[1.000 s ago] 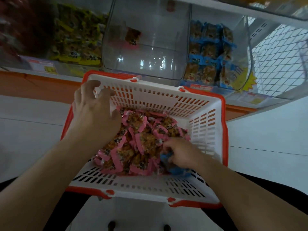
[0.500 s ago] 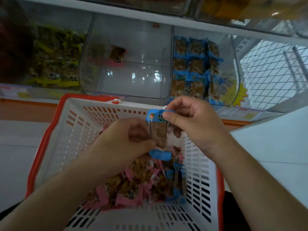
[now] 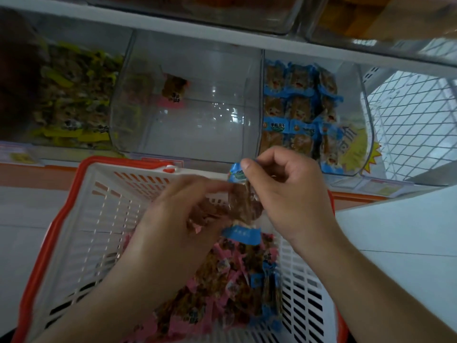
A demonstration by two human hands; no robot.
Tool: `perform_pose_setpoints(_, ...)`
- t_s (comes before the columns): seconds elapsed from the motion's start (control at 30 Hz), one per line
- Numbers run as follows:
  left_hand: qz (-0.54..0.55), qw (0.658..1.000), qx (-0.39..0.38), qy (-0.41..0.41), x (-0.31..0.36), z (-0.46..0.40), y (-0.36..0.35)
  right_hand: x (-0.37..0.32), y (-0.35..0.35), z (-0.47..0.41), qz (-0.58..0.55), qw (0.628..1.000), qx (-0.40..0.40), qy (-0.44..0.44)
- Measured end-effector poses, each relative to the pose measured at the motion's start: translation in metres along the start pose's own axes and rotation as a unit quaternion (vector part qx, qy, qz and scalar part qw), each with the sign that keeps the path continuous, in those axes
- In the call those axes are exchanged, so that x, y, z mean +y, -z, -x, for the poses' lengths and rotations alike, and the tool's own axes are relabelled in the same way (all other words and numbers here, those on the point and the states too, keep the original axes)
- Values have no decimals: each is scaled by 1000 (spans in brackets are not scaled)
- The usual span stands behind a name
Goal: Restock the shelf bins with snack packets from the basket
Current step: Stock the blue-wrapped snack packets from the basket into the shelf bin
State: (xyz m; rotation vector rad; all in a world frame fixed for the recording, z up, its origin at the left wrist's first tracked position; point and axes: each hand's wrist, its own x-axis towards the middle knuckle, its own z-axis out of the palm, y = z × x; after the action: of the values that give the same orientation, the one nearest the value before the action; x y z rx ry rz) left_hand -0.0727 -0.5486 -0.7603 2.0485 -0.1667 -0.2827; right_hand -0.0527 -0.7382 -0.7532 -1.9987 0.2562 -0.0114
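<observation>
Both hands are up over the basket [image 3: 81, 219], and they hold 1 blue packet [image 3: 241, 209] between them. The right hand [image 3: 289, 194] pinches the top blue edge of the packet with its thumb and first finger, and its other fingers are curled. The left hand [image 3: 178, 219] has its fingers curled around the left side of the same packet. The left hand is blurry, so I cannot tell just how each finger lies. The packet hangs upright, with a blue strip at the top and a blue strip at the bottom and brown snack in the middle.

The basket is white with a red rim. It sits just in front of the shelf [image 3: 173, 23]. Down in the basket lies a pile of pink packets [image 3: 197, 305], with a few more blue ones [image 3: 269, 288] on the right side of the pile.

On the shelf stand 3 clear bins side by side. The left bin [image 3: 74, 100] is full of yellow packets. The middle bin [image 3: 193, 115] has only 1 pink packet [image 3: 173, 91] in it, near the back. The right bin [image 3: 351, 100] holds rows of blue packets [image 3: 296, 102] like the one in the hands. A yellow star sticker [image 3: 353, 149] is on the front of the right bin. To the right of the bins is a white wire rack [image 3: 415, 125].
</observation>
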Motion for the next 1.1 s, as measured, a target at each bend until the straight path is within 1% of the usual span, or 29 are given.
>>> perform_pose_setpoints(0.03, -6, 1000, -8, -10, 1, 1, 1, -2, -3, 3, 15, 1000, 6, 18)
perform_pose_setpoints(0.1, 44, 999, -26, 7, 8, 3, 3, -5, -7, 7, 21, 999, -13, 43)
perform_pose_setpoints(0.13, 98, 994, -38, 30, 10, 3, 4, -6, -9, 8, 10, 998, -43, 45)
perform_pose_setpoints(0.2, 201, 975, -49, 79, 12, 2, 6, -7, -9, 8, -49, 992, -110, 28)
perform_pose_setpoints(0.27, 258, 959, -18, 113, 8, -1, 8, -9, -7, 7, -120, 984, -132, 11)
perform_pose_setpoints(0.3, 277, 952, 0, 130, 7, -2, 10, -10, -4, 6, -135, 983, -121, 14)
perform_pose_setpoints(0.37, 307, 939, 26, 151, 6, -4, 12, -9, -1, 6, -121, 988, -93, 23)
perform_pose_setpoints(0.4, 322, 933, 36, 157, 7, -5, 12, -9, 0, 6, -111, 989, -99, 22)
perform_pose_setpoints(0.47, 342, 925, 53, 157, 8, -6, 13, -11, -3, 10, -105, 982, -156, -1)
perform_pose_setpoints(0.53, 333, 928, 61, 152, 8, -7, 12, -12, -11, 16, -70, 978, -194, -9)
perform_pose_setpoints(0.6, 306, 937, 73, 151, 6, -7, 8, -11, -20, 22, -33, 984, -173, 5)
perform_pose_setpoints(0.7, 283, 943, 92, 150, 5, -9, 3, -9, -22, 23, -14, 993, -114, 20)
perform_pose_setpoints(0.8, 259, 955, 73, 127, 5, -11, 2, -7, -19, 22, 5, 997, -65, 40)
perform_pose_setpoints(0.93, 289, 949, 29, 125, 6, -11, -3, -6, -15, 19, 35, 997, -23, 64)
perform_pose_setpoints(1.1, 355, 929, 9, 101, 12, -11, -2, -7, -5, 12, 18, 999, 1, 47)
